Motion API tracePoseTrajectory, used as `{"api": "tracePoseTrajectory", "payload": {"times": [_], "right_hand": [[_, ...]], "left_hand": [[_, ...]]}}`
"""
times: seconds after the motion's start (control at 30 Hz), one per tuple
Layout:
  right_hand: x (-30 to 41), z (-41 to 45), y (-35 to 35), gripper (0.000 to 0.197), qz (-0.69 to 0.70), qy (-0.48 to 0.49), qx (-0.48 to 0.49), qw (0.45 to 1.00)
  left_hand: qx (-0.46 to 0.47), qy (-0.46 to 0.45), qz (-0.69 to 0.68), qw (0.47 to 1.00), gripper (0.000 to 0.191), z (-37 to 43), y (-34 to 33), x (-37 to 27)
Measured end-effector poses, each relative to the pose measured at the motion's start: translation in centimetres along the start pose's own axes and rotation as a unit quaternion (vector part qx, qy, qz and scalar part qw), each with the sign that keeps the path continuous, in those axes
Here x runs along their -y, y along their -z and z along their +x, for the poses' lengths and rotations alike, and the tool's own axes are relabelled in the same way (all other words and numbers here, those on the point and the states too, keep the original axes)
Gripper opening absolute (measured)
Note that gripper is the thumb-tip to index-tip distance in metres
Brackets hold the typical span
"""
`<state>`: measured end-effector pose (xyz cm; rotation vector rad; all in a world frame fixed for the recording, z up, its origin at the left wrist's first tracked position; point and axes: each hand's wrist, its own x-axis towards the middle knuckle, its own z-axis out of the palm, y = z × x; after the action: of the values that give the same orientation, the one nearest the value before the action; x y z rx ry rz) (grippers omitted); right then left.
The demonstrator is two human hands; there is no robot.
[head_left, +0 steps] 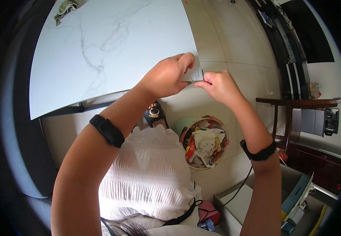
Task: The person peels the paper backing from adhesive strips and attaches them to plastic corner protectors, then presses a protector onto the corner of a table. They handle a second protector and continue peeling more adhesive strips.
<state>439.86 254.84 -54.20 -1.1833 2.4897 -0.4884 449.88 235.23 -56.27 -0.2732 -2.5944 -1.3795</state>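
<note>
A clear plastic corner guard (197, 77) sits on the near right corner of a white marble-patterned tabletop (108, 50). My left hand (172, 73) is bent over that corner, fingers curled above the top and thumb by the edge; whether it grips the guard is hidden. Just right of the corner, my right hand (217, 84) has its fingers curled and its thumb pointing at the guard; its exact contact there cannot be told. A crumpled greenish cloth (66, 10) lies at the tabletop's far left.
A filled waste bin (205, 141) stands on the tiled floor below my hands. To the right is a dark wooden stool (297, 102). An open grey drawer (232, 203) holds items at the lower right, and a dark sofa (37, 132) runs along the left.
</note>
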Motion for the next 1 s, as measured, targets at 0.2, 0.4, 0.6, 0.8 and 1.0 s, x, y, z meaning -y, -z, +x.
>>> {"api": "tracePoseTrajectory", "payload": {"times": [0.2,0.4,0.6,0.8,1.0], "right_hand": [[0.5,-0.6,0.5,0.041,0.073,-0.022,0.017,0.997],[-1.2,-2.3,0.2,0.018,0.112,0.021,-0.004,0.993],[-2.2,-2.6,-0.6,0.007,0.094,0.086,-0.085,0.988],[-2.2,-1.6,-1.2,0.017,-0.05,0.177,-0.134,0.974],[-1.4,-1.8,-2.0,0.018,-0.009,0.167,-0.168,0.971]], "left_hand": [[-0.003,-0.007,0.001,1.0,0.044,-0.1,0.1,0.3],[0.026,0.015,-0.007,1.0,0.043,0.0,0.4,0.1],[0.018,0.003,0.0,1.0,0.044,-0.2,0.5,0.1],[0.012,0.01,-0.016,1.0,0.044,0.0,-0.3,0.1],[-0.006,0.018,0.029,0.999,0.044,0.0,-0.6,0.0]]}}
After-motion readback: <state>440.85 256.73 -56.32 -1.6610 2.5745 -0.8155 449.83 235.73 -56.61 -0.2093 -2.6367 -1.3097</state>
